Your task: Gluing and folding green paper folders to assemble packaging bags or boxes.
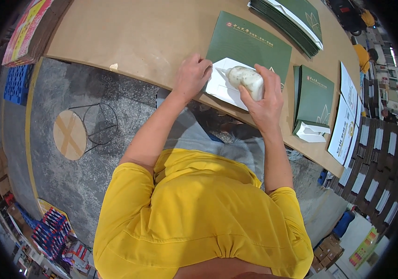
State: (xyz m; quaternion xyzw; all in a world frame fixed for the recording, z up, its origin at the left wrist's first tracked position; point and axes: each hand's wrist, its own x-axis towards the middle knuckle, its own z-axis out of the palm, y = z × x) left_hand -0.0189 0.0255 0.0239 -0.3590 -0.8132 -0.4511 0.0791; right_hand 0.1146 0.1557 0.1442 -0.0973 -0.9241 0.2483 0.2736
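A green paper bag (pixel 250 42) lies flat on the table, its white folded bottom (pixel 224 94) toward me. In my right hand (pixel 268 100) is a white squeeze bottle (pixel 248 80) with a stained body. The bottle is tilted, its narrow nozzle pointing left over the white bottom. My left hand (pixel 192 76) is closed at the bag's left edge, fingers curled against the paper; the fingertips are partly hidden.
Right of the bag lie more green bags (pixel 314 97), with a stack of green bags (pixel 296 23) farther back. White printed sheets (pixel 344 116) sit at the table's right end. A round-topped stool (pixel 70 135) stands on the floor at left. Bundled cardboard (pixel 27 30) rises at far left.
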